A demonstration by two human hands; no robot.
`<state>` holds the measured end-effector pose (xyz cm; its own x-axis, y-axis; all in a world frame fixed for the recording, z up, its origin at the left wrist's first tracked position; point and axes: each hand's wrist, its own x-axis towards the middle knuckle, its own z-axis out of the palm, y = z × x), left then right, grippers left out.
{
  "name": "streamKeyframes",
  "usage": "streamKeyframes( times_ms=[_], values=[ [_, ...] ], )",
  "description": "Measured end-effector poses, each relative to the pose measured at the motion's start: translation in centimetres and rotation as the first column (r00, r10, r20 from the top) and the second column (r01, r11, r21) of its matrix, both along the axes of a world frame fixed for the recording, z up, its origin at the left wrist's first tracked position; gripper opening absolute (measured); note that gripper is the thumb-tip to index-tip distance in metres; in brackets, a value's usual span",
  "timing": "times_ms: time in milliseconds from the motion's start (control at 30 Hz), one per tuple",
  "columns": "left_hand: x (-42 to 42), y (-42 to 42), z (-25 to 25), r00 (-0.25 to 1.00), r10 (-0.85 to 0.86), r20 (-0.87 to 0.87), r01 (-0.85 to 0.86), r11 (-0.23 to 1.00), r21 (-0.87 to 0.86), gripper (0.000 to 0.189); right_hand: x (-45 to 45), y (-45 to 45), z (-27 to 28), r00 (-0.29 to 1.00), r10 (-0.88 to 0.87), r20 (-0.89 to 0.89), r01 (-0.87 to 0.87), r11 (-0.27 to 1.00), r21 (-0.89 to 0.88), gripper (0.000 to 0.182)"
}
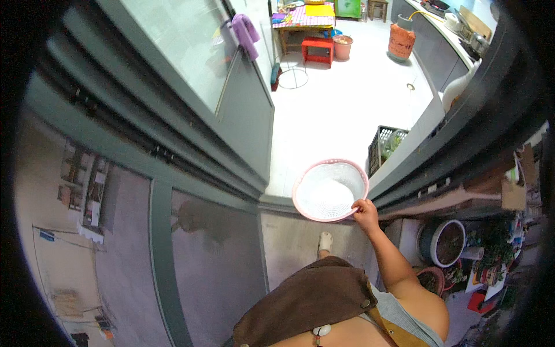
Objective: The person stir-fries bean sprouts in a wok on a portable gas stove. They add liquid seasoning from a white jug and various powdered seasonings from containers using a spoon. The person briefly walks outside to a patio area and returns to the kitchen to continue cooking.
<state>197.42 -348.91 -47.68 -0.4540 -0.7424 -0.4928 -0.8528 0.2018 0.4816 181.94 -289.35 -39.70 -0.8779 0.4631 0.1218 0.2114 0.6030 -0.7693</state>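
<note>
My right hand [365, 214] grips the lower right rim of a round plastic colander [303, 204], white with a pink rim, with thumb and fingers closed on the edge. No items are visible in the colander, which hangs in front of my body over the doorway threshold. My left hand is out of view. Below the colander, one foot in a light-coloured clog [325, 243] shows on the floor.
A grey door [249, 99] with a purple cloth [246, 34] stands left. Beyond the doorway are a black crate [373, 152], a red stool [318, 40], a plastic bucket [343, 50] and a gas cylinder [401, 41]. Plant pots [435, 243] stand right.
</note>
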Motion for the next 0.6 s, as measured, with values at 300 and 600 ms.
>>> streamKeyframes(
  times_ms=[300,600],
  values=[
    [-23.9,12.8,1.2,0.842,-0.519,-0.147,0.538,0.789,0.296,0.04,-12.6,10.2,3.9,0.991,-0.08,-0.107,0.078,0.997,-0.026,0.015],
    [-42.5,20.1,-4.0,0.587,-0.803,0.106,0.733,0.582,0.352,0.031,-24.2,17.8,3.1,0.969,-0.246,-0.026,0.237,0.951,-0.199,0.018]
  ],
)
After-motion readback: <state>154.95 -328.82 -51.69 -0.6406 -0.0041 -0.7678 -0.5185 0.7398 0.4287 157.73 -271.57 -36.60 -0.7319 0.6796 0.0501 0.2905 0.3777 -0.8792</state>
